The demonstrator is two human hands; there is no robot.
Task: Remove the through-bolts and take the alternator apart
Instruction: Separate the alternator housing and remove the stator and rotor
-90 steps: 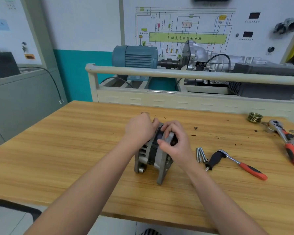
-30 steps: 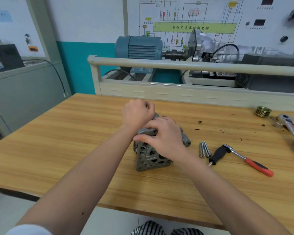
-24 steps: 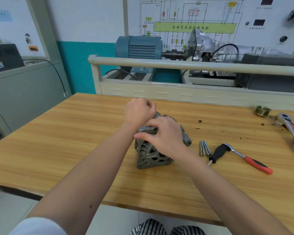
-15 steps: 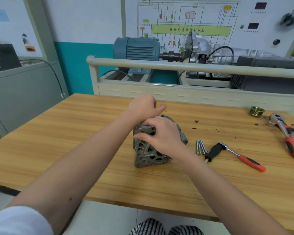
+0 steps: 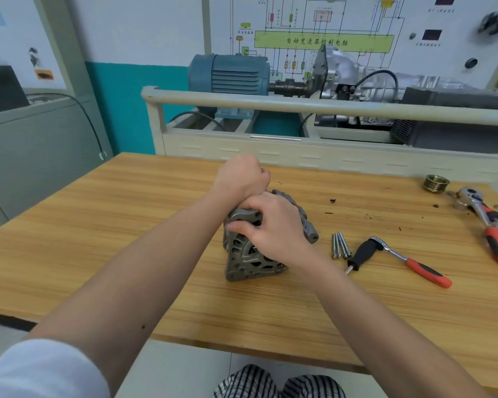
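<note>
The grey alternator [image 5: 249, 259] stands tilted on the wooden workbench [image 5: 127, 225], its ribbed end housing facing me. My right hand [image 5: 273, 228] grips the top of that near housing, thumb hooked over its upper edge. My left hand [image 5: 242, 178] is curled in a fist over the alternator's far upper side; what its fingers hold is hidden. Three loose through-bolts [image 5: 339, 245] lie side by side on the bench just right of the alternator.
A small ratchet with a black and red handle [image 5: 397, 261] lies right of the bolts. A larger red-handled ratchet [image 5: 489, 222] and a brass threaded ring [image 5: 436, 183] sit at the far right. A cream rail and motor rig [image 5: 230, 74] stand behind the bench.
The alternator was turned from edge-on to its housing face toward me. My right hand shifted onto the near housing's top. My left hand stays clenched behind the body.
</note>
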